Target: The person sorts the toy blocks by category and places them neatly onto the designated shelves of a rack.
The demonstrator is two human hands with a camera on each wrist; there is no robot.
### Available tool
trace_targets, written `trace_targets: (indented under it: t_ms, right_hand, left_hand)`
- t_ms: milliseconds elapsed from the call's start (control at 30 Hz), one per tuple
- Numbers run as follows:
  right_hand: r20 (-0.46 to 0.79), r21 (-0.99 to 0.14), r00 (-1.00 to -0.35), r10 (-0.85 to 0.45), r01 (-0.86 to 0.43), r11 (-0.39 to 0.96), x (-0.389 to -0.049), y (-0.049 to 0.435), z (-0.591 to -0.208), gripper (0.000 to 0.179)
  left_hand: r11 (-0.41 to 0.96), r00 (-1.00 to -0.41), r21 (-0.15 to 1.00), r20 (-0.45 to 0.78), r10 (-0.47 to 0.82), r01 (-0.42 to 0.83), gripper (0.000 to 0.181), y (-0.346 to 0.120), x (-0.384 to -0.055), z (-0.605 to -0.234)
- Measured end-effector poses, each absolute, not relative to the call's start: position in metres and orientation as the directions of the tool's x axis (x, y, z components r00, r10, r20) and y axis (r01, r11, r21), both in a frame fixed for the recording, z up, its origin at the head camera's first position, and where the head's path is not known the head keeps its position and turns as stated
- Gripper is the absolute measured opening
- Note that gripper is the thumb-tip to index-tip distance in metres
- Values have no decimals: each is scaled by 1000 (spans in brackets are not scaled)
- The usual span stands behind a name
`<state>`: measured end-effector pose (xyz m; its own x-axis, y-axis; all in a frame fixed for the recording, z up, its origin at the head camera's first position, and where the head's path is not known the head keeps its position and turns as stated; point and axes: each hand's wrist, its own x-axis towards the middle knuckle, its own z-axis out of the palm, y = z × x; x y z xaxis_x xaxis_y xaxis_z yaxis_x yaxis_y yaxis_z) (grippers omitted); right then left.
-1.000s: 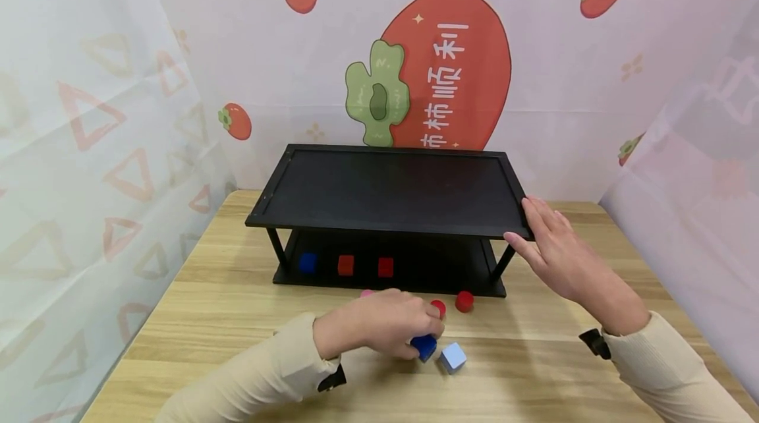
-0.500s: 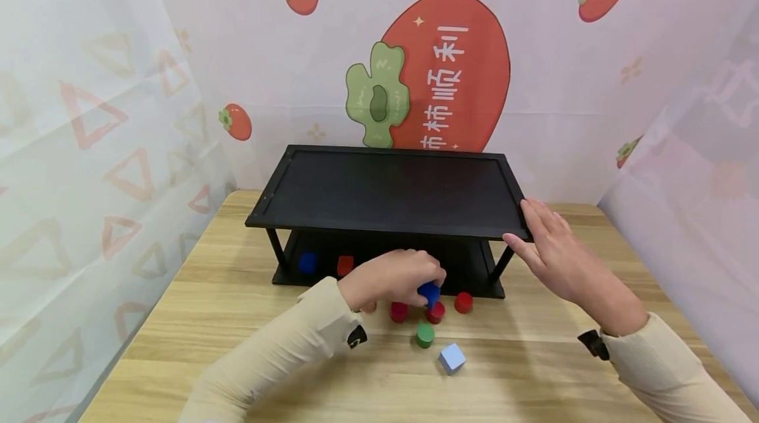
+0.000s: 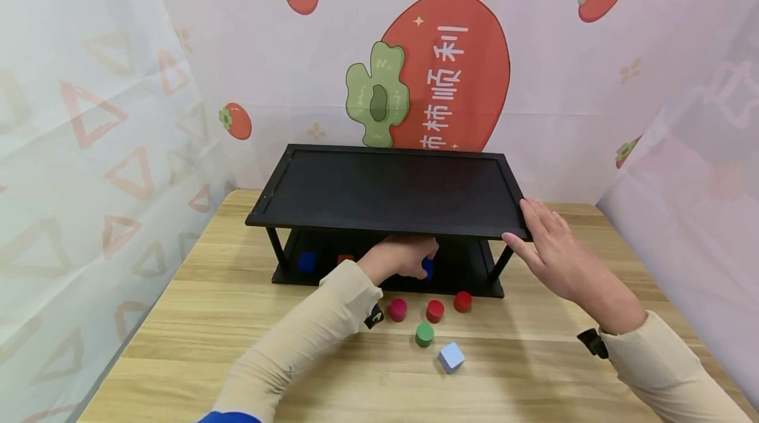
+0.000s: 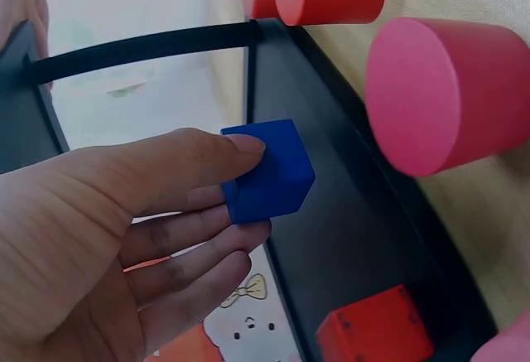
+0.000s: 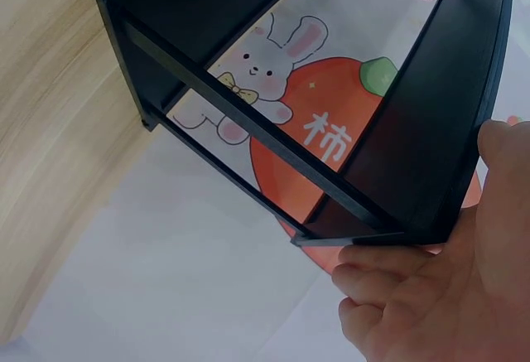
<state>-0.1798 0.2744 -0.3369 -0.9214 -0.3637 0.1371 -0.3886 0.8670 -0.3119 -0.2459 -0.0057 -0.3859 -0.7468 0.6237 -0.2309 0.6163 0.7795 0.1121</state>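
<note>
My left hand (image 3: pixel 403 256) reaches between the two tiers of a black shelf rack (image 3: pixel 391 192). It pinches a blue cube (image 4: pixel 277 171) between thumb and fingers, close over the lower board. A second blue cube (image 3: pixel 308 262) sits at that board's left end. Beside it, an orange-red cube (image 3: pixel 345 258) is partly covered by my forearm. In the left wrist view a red cube (image 4: pixel 374 329) lies on the board near my fingers. My right hand (image 3: pixel 554 255) rests at the upper tier's front right corner, fingers extended along the side edge and thumb at the front edge.
In front of the rack, a pink cylinder (image 3: pixel 398 310), a red cylinder (image 3: pixel 435 311) and another red cylinder (image 3: pixel 462 302) stand on the wooden table (image 3: pixel 534 370). Nearer are a green cylinder (image 3: pixel 424 335) and a light blue cube (image 3: pixel 452 358). Black posts (image 3: pixel 501 263) join the tiers.
My left hand has picked the dark blue cube off the green cylinder's spot and carried it forward into the lower tier, uncovering the green cylinder. My right hand stays at the corner.
</note>
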Motion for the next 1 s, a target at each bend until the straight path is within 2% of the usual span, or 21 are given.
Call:
trace_targets:
  t_ms: [267, 533, 833, 1000]
  right_hand:
    - [128, -318, -922, -364, -386, 866, -180, 273, -336, 83]
    - [130, -323, -923, -362, -385, 864, -180, 273, -336, 83]
    - [150, -324, -919, -365, -394, 860, -180, 273, -337, 82]
    - [155, -322, -918, -365, -396, 860, -180, 273, -338, 82]
  left_hand:
    - [805, -781, 113, -196, 593, 583, 23, -5, -254, -400]
    - [811, -786, 139, -200, 585, 568, 20, -6, -255, -403]
    - [807, -779, 156, -208, 591, 570, 31, -5, -256, -403]
    - [806, -782, 128, -195, 592, 578, 23, -5, -251, -400]
